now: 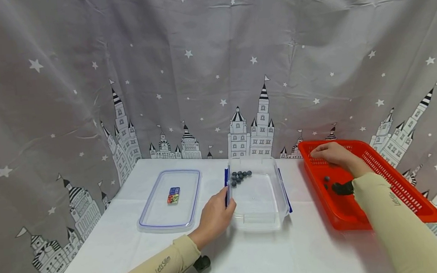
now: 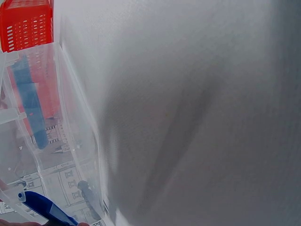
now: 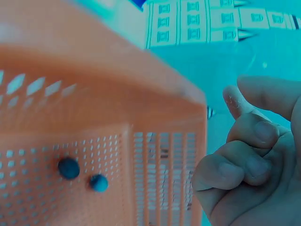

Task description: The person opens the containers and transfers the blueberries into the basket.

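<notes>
My left hand [image 1: 215,215] grips the near left side of a clear plastic container [image 1: 263,223] by its blue side latch [image 2: 44,207]. Several dark blueberries [image 1: 240,176] are grouped at the container's far left. Over the far left part of a red plastic basket [image 1: 339,219] is my right hand [image 1: 335,154]. In the right wrist view its fingers are loosely curled, thumb and index finger near each other, and no berry shows between them. Two more berries, one a dark round blueberry [image 3: 69,168], lie on the basket's perforated floor.
On the left of the white table [image 1: 113,232] lies a clear lid [image 1: 157,198] with a blue seal and a small colourful label [image 1: 174,195]. A grey curtain [image 1: 206,90] printed with castles and stars hangs behind and around the table.
</notes>
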`<state>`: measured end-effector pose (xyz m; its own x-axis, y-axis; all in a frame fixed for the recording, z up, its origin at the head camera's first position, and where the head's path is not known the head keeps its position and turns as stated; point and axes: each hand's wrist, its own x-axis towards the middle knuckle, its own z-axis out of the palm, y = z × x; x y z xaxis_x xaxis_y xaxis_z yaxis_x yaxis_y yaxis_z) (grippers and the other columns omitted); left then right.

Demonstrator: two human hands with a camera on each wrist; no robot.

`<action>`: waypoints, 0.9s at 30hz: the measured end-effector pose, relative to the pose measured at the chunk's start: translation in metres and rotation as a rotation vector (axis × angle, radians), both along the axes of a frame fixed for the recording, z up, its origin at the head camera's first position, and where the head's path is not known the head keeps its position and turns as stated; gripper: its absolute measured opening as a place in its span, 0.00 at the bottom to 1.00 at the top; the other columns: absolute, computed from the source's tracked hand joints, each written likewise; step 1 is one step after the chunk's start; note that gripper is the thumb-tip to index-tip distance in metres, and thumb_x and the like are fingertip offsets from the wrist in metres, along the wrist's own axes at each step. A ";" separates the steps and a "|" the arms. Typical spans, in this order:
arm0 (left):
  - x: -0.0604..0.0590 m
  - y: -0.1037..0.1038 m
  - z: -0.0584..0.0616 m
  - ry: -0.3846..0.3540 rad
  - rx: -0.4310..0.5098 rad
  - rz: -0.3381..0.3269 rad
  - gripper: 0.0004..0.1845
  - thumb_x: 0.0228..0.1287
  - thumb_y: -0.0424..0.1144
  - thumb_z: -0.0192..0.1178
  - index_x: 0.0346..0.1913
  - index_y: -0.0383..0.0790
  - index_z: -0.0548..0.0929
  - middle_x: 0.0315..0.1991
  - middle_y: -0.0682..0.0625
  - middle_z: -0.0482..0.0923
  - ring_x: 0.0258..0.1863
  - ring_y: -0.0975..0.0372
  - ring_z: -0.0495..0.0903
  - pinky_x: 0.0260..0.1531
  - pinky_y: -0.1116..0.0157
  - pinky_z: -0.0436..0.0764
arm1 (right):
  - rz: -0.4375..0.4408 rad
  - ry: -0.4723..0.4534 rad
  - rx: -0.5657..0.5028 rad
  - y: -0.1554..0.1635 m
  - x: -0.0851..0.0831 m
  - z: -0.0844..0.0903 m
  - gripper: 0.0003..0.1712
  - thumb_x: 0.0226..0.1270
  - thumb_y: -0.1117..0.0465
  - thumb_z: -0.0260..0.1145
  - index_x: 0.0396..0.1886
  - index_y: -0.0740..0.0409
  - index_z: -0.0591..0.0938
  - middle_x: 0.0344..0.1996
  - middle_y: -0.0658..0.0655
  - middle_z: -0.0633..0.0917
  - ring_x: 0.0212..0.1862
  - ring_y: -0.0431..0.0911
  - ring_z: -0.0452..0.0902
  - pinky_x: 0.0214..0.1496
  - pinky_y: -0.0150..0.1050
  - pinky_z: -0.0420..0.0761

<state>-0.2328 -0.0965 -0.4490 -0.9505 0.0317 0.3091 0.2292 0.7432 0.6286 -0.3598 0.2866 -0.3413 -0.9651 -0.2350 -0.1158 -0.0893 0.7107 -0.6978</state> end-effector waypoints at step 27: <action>0.000 0.000 0.000 0.000 0.003 -0.005 0.28 0.73 0.44 0.51 0.70 0.31 0.72 0.58 0.36 0.81 0.54 0.50 0.82 0.53 0.49 0.81 | 0.039 -0.083 -0.122 -0.111 -0.023 -0.006 0.22 0.74 0.55 0.63 0.59 0.65 0.81 0.23 0.51 0.67 0.22 0.43 0.61 0.28 0.32 0.68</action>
<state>-0.2330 -0.0961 -0.4492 -0.9503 0.0351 0.3094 0.2327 0.7401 0.6309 -0.3829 0.1755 -0.3470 -0.9433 -0.2889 -0.1633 -0.0532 0.6173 -0.7849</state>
